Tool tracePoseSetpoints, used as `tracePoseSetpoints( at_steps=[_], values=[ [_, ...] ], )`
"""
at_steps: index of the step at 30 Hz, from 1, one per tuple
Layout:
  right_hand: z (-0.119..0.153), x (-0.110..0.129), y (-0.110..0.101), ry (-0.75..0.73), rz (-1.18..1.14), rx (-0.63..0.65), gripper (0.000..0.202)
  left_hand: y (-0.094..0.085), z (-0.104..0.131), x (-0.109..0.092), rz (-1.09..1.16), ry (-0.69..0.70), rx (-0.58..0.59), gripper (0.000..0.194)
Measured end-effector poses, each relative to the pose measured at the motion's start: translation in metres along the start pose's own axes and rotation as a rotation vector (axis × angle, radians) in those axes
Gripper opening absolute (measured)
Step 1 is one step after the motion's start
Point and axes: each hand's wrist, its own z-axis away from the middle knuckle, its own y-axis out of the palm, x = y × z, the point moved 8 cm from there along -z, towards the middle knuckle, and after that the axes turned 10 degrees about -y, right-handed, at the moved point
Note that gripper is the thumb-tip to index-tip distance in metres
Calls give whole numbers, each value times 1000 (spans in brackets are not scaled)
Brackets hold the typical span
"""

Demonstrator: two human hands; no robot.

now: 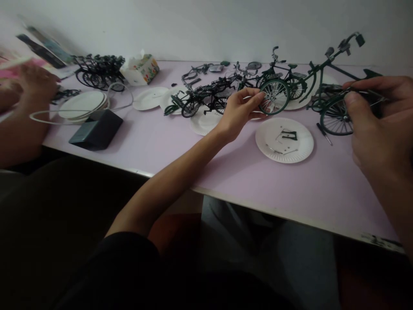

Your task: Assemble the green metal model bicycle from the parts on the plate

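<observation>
Between the fingertips of my left hand (240, 110) is a small green spoked wheel (274, 97), held upright above the table. My right hand (377, 114) grips a green model bicycle (329, 64) near its rear wheel (337, 115). The bicycle's handlebar end points up and to the left, and no front wheel shows on its fork (311, 88). Below and between my hands lies a white paper plate (267, 148) with a black bracket-like piece (289, 135), thin metal rods and tiny parts. A small screwdriver (324, 134) rests beside the plate.
Several model bicycles (206, 97) and loose parts stand along the wall, some on paper plates. Farther left are a tissue box (141, 69), stacked plates (82, 104), a dark box (96, 131), a white cable (53, 112) and another person's hands (37, 82).
</observation>
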Motion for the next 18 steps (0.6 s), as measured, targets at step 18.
tracePoseSetpoints(
  at_steps=[18],
  values=[
    [16, -6, 27, 154, -80, 228, 26, 6, 2, 3, 36, -25, 72, 18]
  ],
)
